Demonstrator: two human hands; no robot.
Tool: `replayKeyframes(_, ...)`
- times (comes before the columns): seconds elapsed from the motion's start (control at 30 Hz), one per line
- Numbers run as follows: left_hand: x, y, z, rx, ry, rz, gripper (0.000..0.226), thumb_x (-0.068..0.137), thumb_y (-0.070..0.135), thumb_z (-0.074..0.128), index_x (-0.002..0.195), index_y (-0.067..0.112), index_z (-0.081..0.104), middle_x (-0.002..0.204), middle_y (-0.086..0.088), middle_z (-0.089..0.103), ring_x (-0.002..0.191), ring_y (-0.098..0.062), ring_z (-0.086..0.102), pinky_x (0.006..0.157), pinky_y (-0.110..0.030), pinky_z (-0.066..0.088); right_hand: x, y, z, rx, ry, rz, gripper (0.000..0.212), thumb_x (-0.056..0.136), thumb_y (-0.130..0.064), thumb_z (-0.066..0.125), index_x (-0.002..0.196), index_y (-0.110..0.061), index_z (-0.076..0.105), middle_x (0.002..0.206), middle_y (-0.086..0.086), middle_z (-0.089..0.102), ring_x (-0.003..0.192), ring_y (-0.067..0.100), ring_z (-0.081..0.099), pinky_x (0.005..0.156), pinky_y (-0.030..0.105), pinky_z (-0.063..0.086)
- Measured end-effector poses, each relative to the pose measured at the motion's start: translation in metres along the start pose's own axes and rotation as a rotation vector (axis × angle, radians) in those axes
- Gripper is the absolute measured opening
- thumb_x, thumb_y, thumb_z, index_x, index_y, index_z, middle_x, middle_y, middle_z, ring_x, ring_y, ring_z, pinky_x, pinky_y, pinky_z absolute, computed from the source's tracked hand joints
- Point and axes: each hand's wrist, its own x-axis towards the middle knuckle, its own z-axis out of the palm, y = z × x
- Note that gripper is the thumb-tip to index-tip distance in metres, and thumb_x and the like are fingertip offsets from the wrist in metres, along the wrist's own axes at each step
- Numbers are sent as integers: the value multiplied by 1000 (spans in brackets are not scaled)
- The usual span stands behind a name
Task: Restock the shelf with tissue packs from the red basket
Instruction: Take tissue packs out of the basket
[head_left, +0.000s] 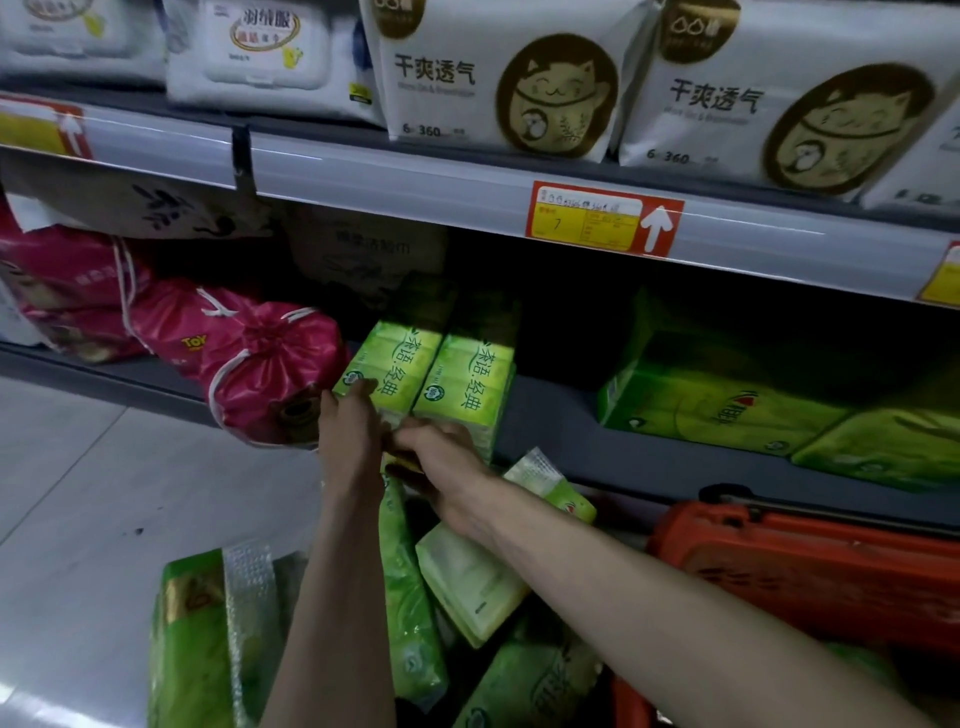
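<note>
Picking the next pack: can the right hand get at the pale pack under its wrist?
Likely yes: the pale pack lies uncovered atop other green packs, just below the right hand.

Bright lime-green tissue packs (423, 374) with dark green lettering stand at the front edge of the grey shelf (571, 431). The basket (810, 566) is orange-red. The drawstring bags (270, 364) are magenta with white cords. The upper packs (498, 78) are white with gold cat emblems. The price tag (605, 218) is red and yellow with a white arrow.
</note>
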Motion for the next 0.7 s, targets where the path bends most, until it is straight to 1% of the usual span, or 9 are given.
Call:
replayKeyframes(0.1, -3, -2, 1, 100, -28, 32, 69, 78, 35, 51, 145, 17, 54, 144, -13, 52, 121, -35, 60, 102, -57, 52, -6, -2, -7, -51, -3, -18, 5, 92, -12, 68, 90, -15, 73, 101, 13, 75, 94, 25, 69, 96, 46, 60)
replayKeyframes(0.13, -9, -1, 2, 114, -53, 54, 63, 84, 30, 49, 145, 13, 53, 142, -13, 52, 118, -34, 62, 98, -53, 56, -8, -2, -11, -86, 1, -21, 11, 90, -15, 70, 97, -12, 76, 103, 15, 78, 95, 26, 71, 98, 47, 60)
replayKeyframes(0.23, -20, -4, 1, 128, -117, 51, 67, 83, 33, 54, 146, 11, 49, 142, -12, 51, 118, -35, 62, 95, -47, 58, -16, -1, -24, -191, 16, -39, 18, 86, -18, 71, 100, -12, 80, 99, 14, 81, 99, 32, 78, 94, 47, 64)
replayKeyframes(0.3, -22, -7, -1, 142, -118, 14, 90, 67, 51, 57, 149, 16, 45, 147, -12, 51, 129, -35, 57, 107, -54, 50, -23, -4, -35, -226, 30, -69, 10, 92, -15, 69, 95, -14, 79, 93, 11, 80, 91, 29, 79, 84, 40, 66)
replayKeyframes(0.37, -23, -9, 0, 199, -112, 2, 108, 62, 58, 58, 159, 20, 29, 157, -12, 44, 139, -36, 49, 112, -57, 44, -30, -10, -46, -260, 50, -120, 12, 95, -14, 69, 93, -16, 80, 87, 7, 79, 80, 21, 77, 71, 32, 65)
replayKeyframes(0.43, -29, -8, -1, 285, -101, 20, 112, 64, 57, 59, 162, 19, 22, 158, -16, 44, 140, -38, 49, 112, -59, 44, -36, -15, -55, -355, 82, -167, 9, 90, -21, 73, 86, -25, 80, 91, 3, 81, 86, 20, 78, 83, 37, 65)
replayKeyframes(0.5, -44, -3, -3, 413, -113, 50, 103, 68, 55, 58, 159, 14, 32, 149, -20, 54, 133, -39, 55, 109, -60, 47, -46, -21, -65, -474, 84, -214, 7, 80, -30, 73, 82, -33, 79, 98, -1, 82, 99, 22, 77, 98, 45, 61)
replayKeyframes(0.57, -60, 6, -6, 550, -142, 107, 91, 73, 52, 56, 153, 11, 44, 139, -22, 62, 125, -40, 61, 107, -58, 49, -60, -24, -77, -598, 90, -265, 12, 82, -30, 73, 91, -32, 80, 104, -3, 80, 106, 20, 75, 103, 44, 58)
replayKeyframes(0.7, -93, 21, -13, 910, -334, 213, 57, 97, 38, 63, 145, 9, 55, 138, -21, 64, 126, -38, 60, 106, -45, 48, -95, -31, -106, -1018, 44, -429, 19, 93, -26, 67, 110, -29, 76, 109, -2, 76, 106, 18, 70, 95, 37, 58)
